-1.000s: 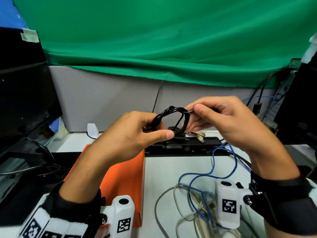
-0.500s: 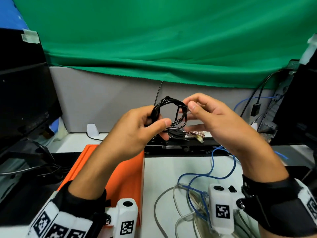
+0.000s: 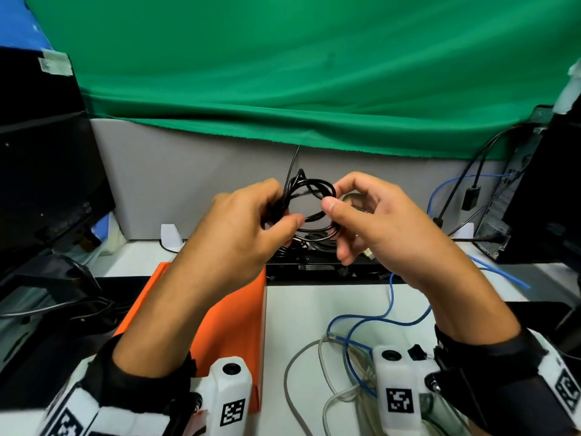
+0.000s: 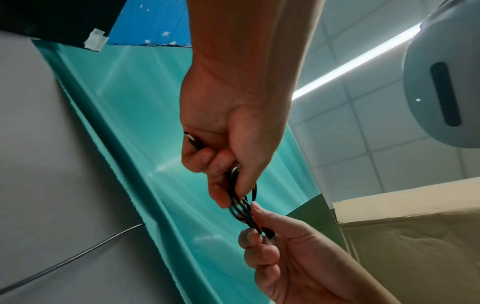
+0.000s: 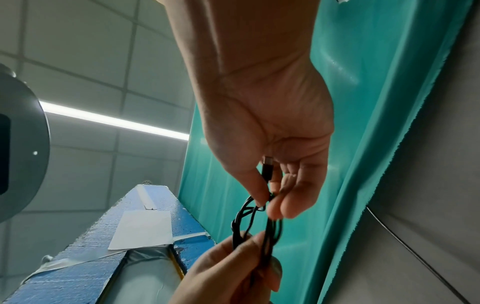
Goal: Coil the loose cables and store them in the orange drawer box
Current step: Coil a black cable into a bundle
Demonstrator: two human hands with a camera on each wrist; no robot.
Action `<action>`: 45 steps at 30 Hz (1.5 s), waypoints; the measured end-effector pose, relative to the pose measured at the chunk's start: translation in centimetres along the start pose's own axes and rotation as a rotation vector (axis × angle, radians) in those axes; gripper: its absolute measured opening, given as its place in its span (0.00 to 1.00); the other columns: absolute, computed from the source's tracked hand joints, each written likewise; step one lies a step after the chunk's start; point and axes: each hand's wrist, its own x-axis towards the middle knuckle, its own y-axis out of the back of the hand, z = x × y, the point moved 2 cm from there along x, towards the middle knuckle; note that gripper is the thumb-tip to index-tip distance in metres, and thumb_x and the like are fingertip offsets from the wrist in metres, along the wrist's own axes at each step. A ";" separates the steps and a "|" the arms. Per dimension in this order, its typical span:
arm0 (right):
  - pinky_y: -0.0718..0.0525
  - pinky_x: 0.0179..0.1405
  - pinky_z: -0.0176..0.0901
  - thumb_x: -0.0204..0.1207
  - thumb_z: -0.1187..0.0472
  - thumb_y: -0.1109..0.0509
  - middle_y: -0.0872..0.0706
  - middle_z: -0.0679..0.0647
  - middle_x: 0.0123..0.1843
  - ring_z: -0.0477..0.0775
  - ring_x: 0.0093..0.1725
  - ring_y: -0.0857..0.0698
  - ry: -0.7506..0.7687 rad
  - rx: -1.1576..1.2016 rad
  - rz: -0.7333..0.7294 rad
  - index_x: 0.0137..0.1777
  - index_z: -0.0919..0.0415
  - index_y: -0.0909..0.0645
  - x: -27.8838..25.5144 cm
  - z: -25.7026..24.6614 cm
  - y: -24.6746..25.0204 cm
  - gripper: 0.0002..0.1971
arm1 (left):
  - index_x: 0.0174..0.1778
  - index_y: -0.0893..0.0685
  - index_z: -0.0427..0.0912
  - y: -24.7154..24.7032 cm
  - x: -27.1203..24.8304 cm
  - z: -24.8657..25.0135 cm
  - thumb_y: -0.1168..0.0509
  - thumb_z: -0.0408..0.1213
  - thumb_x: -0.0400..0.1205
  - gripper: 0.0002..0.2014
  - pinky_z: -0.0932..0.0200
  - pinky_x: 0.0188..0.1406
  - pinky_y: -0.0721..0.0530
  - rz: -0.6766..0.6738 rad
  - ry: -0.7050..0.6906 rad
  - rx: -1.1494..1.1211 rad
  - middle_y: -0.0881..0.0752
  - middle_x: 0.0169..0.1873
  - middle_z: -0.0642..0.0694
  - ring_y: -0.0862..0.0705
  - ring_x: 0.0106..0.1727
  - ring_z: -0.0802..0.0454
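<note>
A thin black cable [image 3: 309, 196], wound into a small coil, is held in the air between both hands above the back of the desk. My left hand [image 3: 270, 215] grips the coil's left side with thumb and curled fingers; one plug end [image 4: 191, 139] sticks out behind its fingers. My right hand [image 3: 345, 212] pinches the coil's right side with thumb and fingertips, and the other plug [image 5: 267, 166] lies against its palm. The orange drawer box [image 3: 229, 316] sits on the desk under my left forearm, its front hidden.
A loose blue cable [image 3: 377, 319] and pale grey cables [image 3: 301, 366] lie tangled on the white desk at the lower right. A black flat device [image 3: 314, 265] lies behind the box. A monitor [image 3: 41, 184] stands left, a computer tower [image 3: 534, 199] right.
The coil has been turned between my hands from a narrow loop to a wider one. My right hand has shifted its pinch along the loop's right side.
</note>
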 end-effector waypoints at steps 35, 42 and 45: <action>0.09 0.37 0.46 0.85 0.66 0.31 0.07 0.59 0.42 0.59 0.38 0.07 -0.040 0.230 0.128 0.52 0.61 0.24 0.9 0.9 0.2 0.03 | 0.55 0.13 0.43 -1.2 0.8 -2.0 0.34 0.44 0.87 0.09 0.55 0.42 0.18 -0.184 0.038 -0.517 0.12 0.38 0.48 0.15 0.38 0.49; 0.09 0.47 0.45 0.86 0.64 0.34 0.07 0.59 0.48 0.62 0.51 0.07 -0.140 0.298 -0.013 0.58 0.61 0.19 1.4 1.8 -0.1 0.04 | 0.50 0.09 0.47 -1.4 1.3 -2.7 0.27 0.43 0.82 0.05 0.47 0.50 0.12 -0.017 0.173 -0.477 0.10 0.37 0.51 0.10 0.40 0.53; 0.09 0.54 0.49 0.86 0.63 0.36 0.08 0.64 0.56 0.64 0.56 0.09 -0.200 0.395 -0.103 0.64 0.69 0.17 1.4 2.2 0.2 0.13 | 0.50 0.09 0.45 -1.5 1.4 -2.9 0.27 0.40 0.82 0.05 0.48 0.45 0.10 0.011 0.220 -0.477 0.13 0.33 0.51 0.11 0.35 0.54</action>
